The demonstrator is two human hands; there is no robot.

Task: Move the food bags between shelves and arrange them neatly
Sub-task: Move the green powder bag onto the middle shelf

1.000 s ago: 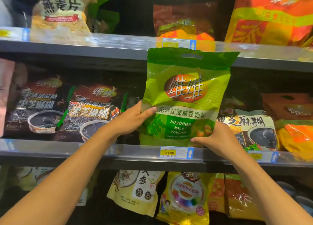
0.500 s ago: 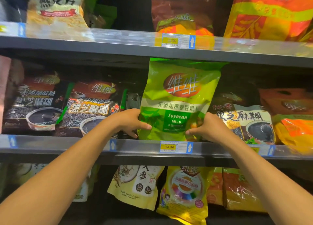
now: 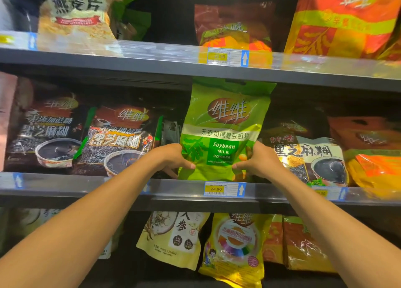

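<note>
place: grocery shop | evidence: tiered shelves, yellow price tag on rail, rows of packaged food bags

Shelf holds green bag, sesame bags.

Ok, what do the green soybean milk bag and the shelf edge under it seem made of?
Green soybean milk bag: likely thin glossy plastic film; glare streaks and crinkles run across its front. Shelf edge: apparently grey painted metal behind a clear plastic strip, which shines and holds the price label; hard to confirm.
</note>
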